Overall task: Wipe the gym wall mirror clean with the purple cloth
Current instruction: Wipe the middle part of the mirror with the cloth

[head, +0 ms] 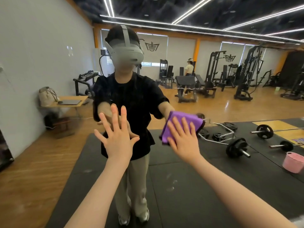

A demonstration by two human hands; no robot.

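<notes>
The purple cloth is pressed flat against the mirror under the right hand; its fingers are spread apart and laid open over the cloth, not clamped around it. The left hand is set bare on the glass just beside, fingers likewise splayed, palm flat, holding nothing. The cloth sits in the middle of the mirror, well away from any visible edge; the mirror's own borders cannot be made out.

Judgement: the wiping stroke is in hand; little of the glass appears covered so far. For a clean pass, even pressure should be kept through the whole palm so the cloth does not bunch or slip from under the fingers; overlapping strokes are advised, worked from the upper area downward. The bare left palm is likely to leave prints; that patch should be wiped last, or the hand lifted off. A pink bucket is seen reflected near the lower right.
</notes>
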